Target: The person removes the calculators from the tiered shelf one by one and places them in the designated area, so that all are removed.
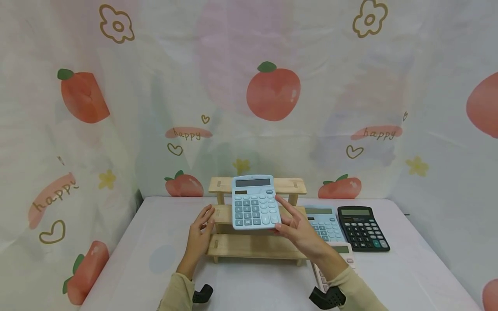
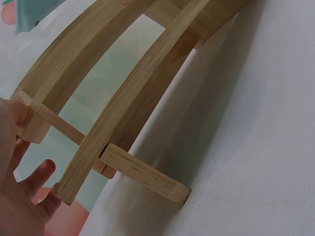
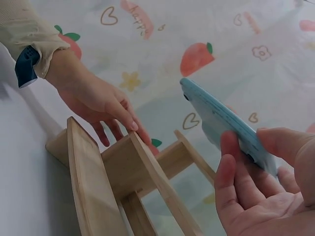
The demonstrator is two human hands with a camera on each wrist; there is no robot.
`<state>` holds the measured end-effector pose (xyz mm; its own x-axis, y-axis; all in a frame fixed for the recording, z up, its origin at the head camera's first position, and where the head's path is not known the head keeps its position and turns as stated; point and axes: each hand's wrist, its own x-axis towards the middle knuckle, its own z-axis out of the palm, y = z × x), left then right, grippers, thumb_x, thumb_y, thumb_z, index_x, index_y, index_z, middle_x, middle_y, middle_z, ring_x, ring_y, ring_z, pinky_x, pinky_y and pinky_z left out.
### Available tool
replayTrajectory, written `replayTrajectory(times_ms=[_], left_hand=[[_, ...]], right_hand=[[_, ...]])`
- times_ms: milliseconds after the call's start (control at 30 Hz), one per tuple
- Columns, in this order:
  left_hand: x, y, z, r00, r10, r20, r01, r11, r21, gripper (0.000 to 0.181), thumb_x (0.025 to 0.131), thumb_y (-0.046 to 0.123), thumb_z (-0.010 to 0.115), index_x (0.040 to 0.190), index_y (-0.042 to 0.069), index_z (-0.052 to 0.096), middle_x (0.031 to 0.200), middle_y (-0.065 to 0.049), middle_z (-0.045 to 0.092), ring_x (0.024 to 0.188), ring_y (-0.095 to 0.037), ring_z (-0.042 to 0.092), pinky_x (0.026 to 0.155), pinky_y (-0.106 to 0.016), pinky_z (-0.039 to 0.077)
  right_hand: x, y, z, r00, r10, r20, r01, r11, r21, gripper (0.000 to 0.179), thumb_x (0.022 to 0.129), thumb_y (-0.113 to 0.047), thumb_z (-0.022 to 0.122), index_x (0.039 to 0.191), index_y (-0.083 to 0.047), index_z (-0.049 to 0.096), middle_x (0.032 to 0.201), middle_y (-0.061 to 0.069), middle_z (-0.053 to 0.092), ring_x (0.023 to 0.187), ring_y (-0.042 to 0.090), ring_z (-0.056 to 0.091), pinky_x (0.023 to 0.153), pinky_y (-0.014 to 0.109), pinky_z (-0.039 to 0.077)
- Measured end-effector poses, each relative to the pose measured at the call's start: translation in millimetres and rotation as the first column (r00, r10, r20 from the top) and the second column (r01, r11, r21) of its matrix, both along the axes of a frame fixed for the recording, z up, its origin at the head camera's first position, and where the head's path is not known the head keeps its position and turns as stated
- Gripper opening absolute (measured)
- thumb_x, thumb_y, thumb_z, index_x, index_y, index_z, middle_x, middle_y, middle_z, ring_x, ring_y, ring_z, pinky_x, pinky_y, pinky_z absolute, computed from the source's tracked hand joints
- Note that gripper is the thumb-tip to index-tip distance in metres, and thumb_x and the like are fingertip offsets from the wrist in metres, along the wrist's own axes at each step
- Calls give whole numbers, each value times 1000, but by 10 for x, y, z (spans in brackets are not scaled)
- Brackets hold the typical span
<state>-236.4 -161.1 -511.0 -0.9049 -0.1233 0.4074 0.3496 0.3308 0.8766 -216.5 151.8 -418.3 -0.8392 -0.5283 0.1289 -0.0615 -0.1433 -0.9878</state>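
My right hand holds a light blue calculator by its right side, its keys and screen facing me. Seen from the right wrist, the calculator is tilted, with the thumb on one face and fingers against the other. It overlaps the upper and middle tiers of a three-tier wooden rack in the head view. The left hand grips the left end of the rack's middle tier. In the left wrist view its thumb lies at the middle board, and its other fingers spread near the lower board's end.
Right of the rack lie another light blue calculator, a black calculator and a pale pink calculator, partly hidden by my right forearm. A white cloth covers the table. A fruit-patterned curtain stands behind it.
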Motion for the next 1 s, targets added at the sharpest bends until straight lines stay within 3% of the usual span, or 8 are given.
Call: replayTrajectory(times_ms=[167,400,500,700,1000], left_hand=[[10,32,13,1000,20,13,-20,1000,-6,39,103,10,55,141,-1,57,156,-13,49,145,-34,44,98,-48,44],[167,104,257,1000,21,4,-21,999,-33,39,103,5,52,140,-8,55,154,-21,47,143,-41,45,96,-46,46],[132,88,209,1000,24,0,-24,999,-40,39,103,6,52,139,-7,55,154,-20,48,143,-41,45,95,-46,46],[6,20,20,1000,11,-15,-12,1000,-23,39,103,10,55,140,-1,57,155,-15,48,143,-37,46,95,-46,46],[6,-10,-13,999,-19,-32,19,1000,-7,39,104,16,56,141,4,59,155,-10,49,143,-34,46,95,-47,46]], right_hand=[[38,35,-4,1000,1,7,-1,1000,8,82,101,-5,58,165,-23,9,156,29,38,110,11,72,98,28,54],[87,92,-7,1000,3,0,-3,1000,2,83,101,-5,58,165,-20,7,152,14,51,103,10,72,91,25,56],[102,124,-12,1000,2,-4,-1,1000,9,82,101,-5,58,165,-21,8,150,10,54,101,10,72,89,24,56],[134,194,-24,1000,5,-14,-5,1000,17,82,102,-4,56,165,-20,6,151,13,53,106,14,72,89,24,56],[200,286,-56,1000,1,-28,-1,1000,25,82,102,-3,56,165,-16,5,146,14,58,105,17,73,89,25,56]])
